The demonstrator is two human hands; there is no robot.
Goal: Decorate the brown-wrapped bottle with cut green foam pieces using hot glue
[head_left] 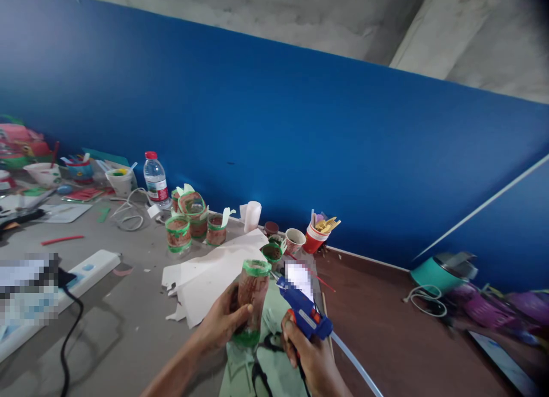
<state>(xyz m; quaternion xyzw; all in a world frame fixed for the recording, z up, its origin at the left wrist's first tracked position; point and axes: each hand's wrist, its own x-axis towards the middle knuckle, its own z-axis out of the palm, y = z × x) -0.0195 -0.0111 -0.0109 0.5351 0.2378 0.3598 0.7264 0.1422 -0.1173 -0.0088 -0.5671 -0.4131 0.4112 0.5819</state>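
Observation:
My left hand point(223, 317) is wrapped round a brown jar point(253, 294) with green bands at its rim and base. It stands roughly upright above a pale green sheet point(240, 368) marked with black. In my right hand point(306, 345) is a blue glue gun point(302, 306), fingers closed on its handle. The gun's nozzle points left, close to the jar's green top band; whether they touch I cannot tell. A long whitish glue stick point(355, 362) sticks out of the gun's back end. Torn white paper point(214, 277) lies behind my left hand.
Several brown-and-green jars point(178, 234) stand at the back, near a water bottle point(155, 181). A paper cup point(295, 239) and a red cup of plastic cutlery point(315, 238) stand at the table's right end. A power strip point(92, 271) with a black cord point(71, 334) lies left.

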